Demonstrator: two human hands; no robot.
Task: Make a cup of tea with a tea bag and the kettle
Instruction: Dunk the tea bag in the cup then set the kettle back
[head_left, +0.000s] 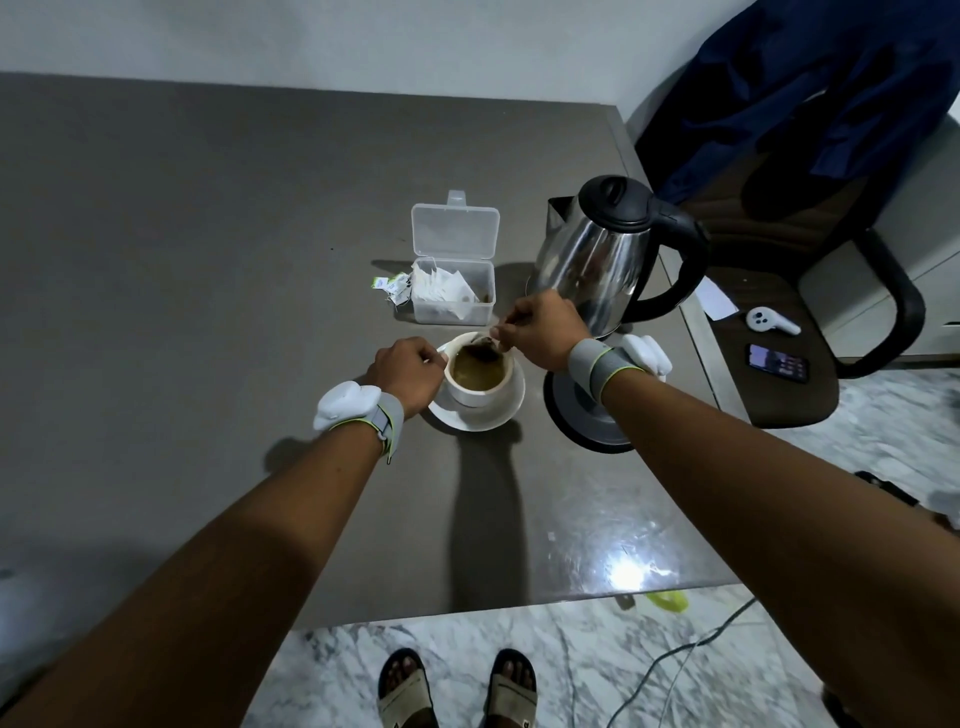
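Note:
A white cup (475, 396) full of brownish tea stands on a white saucer (506, 410) in the middle of the grey table. My left hand (408, 370) grips the cup at its left side, where the handle is hidden. My right hand (540, 332) pinches the string of a wet tea bag (482, 349), which hangs at the cup's far rim, partly in the tea. The steel kettle (597, 260) with black lid and handle stands off its base, just behind my right hand.
A clear plastic box (451, 288) of tea bags stands open behind the cup, with loose tags beside it. The kettle base (571, 410) lies under my right wrist. A chair at the right holds a phone (779, 362) and a white device (769, 321).

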